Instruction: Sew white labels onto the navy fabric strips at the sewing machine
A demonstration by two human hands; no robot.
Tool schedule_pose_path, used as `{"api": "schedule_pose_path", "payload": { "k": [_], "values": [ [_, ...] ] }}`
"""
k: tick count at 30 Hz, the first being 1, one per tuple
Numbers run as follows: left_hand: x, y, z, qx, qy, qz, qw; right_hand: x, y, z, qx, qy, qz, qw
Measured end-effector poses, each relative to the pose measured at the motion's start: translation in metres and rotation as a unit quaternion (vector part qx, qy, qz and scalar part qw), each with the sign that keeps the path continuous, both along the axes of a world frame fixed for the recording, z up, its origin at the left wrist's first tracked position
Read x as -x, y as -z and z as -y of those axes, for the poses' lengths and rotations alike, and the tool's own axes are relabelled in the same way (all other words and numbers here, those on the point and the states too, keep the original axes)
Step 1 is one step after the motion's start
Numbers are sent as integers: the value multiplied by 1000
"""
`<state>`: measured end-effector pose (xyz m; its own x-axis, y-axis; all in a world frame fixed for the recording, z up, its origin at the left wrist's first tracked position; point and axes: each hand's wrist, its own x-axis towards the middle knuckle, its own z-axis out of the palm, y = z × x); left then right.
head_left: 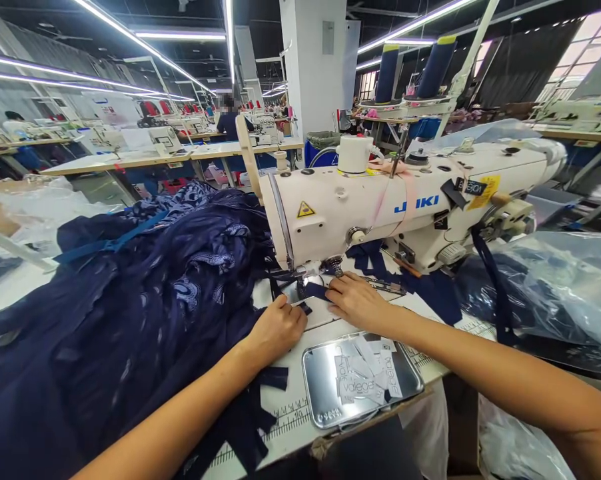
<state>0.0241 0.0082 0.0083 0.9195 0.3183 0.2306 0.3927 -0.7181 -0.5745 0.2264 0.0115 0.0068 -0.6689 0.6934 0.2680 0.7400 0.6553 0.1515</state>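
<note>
Strip lights run over a sewing hall; on the white surface [291, 390], a navy fabric strip [316, 291] lies beneath the JUKI sewing machine's head [325, 217]. The right hand [356, 303] touches its end, the left hand [281, 327] curls nearby; I cannot tell whether either grip pinches. Probably light and limp, it is best held flat by its edges.

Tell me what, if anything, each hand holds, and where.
The right hand touches a navy strip at its visible right end; whether that hand or the left hand grips anything can't be told.
</note>
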Motion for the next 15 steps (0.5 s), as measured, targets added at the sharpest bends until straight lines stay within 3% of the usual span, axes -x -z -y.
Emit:
{"api": "schedule_pose_path", "payload": {
  "k": [8, 12, 15],
  "values": [
    [1, 0, 1, -7, -4, 22, 1000, -25, 3, -3, 81, -137, -93, 983],
    [1, 0, 0, -18, 5, 34, 999, -25, 6, -8, 61, -142, -110, 982],
    [1, -1, 0, -21, 9, 42, 999, -17, 4, -10, 14, -142, -62, 988]
  ]
}}
